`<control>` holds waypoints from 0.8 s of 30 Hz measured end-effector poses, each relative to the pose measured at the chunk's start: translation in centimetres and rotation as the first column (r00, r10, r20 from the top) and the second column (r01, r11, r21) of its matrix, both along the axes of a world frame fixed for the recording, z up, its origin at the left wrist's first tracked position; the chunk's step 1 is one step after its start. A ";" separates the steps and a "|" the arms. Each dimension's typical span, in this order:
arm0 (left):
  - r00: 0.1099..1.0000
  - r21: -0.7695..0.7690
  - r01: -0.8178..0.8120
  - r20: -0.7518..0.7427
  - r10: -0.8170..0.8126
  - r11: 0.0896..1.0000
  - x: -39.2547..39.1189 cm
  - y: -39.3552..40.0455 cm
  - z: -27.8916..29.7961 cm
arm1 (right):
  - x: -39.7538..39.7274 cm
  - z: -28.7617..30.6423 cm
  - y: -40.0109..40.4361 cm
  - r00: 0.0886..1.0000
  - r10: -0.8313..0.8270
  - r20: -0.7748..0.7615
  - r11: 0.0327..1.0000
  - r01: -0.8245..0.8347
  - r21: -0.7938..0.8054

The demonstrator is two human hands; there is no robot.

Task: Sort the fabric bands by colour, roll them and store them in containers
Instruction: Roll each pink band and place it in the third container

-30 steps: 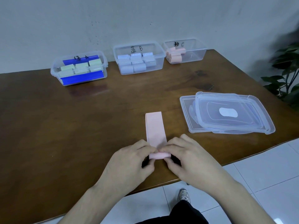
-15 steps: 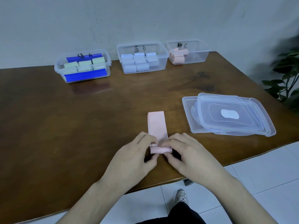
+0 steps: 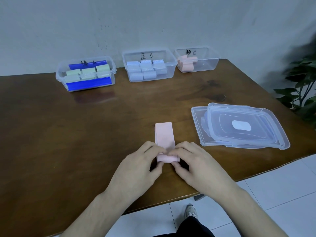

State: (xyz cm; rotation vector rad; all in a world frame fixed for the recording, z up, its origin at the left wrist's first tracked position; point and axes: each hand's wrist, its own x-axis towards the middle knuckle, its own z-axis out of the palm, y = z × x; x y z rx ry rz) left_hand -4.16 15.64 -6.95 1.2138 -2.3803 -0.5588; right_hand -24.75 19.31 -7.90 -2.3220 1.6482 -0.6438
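Pink band (image 3: 164, 135): lies flat on the worktop (image 3: 68, 134) near its front edge, running away from you; its near end is wound into a short roll.

Your left hand (image 3: 142, 166): fingers curled over the left end of that roll, thumb tucked under, pinching it.

Your right hand (image 3: 193, 165): mirrors it on the right end, fingertips on top of the roll, thumb below.

Far left: clear container (image 3: 86, 74) holding pale green rolls (image 3: 89, 71) between two blue strips.

Far middle: clear container (image 3: 149, 65) marked B, filled with light blue rolls (image 3: 147, 71).

Far right: clear container (image 3: 198, 59) marked C, with a few pink rolls (image 3: 187, 63) bunched at its left side (the rest of its floor shows through).

Right of the band, well apart from it: stacked clear lids (image 3: 242, 125), slightly askew.

Beyond the right edge: a leafy plant (image 3: 301, 86).
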 end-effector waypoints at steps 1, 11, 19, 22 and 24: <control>1.000 -0.006 0.010 0.010 -0.010 1.000 0.0 -0.1 0.0 | -0.1 0.0 0.0 1.000 0.003 -0.002 1.000 -0.003 0.013; 0.999 0.044 -0.044 -0.015 0.045 0.998 -0.1 -1.0 -0.1 | 0.0 0.3 -0.6 1.000 -0.025 -0.017 1.000 0.025 0.001; 1.000 -0.024 -0.010 0.016 0.010 1.000 -0.3 -1.2 -0.1 | -0.2 0.3 -1.5 1.000 -0.029 -0.003 0.999 0.029 0.035; 0.999 -0.042 -0.019 0.031 0.020 0.999 -0.3 -1.6 -0.2 | -0.2 0.5 -1.7 0.999 -0.035 -0.032 0.997 0.037 0.060; 0.999 -0.037 -0.037 0.031 0.038 0.999 -0.4 -1.8 -0.2 | -0.3 0.5 -1.8 0.998 -0.038 -0.051 0.998 0.041 0.047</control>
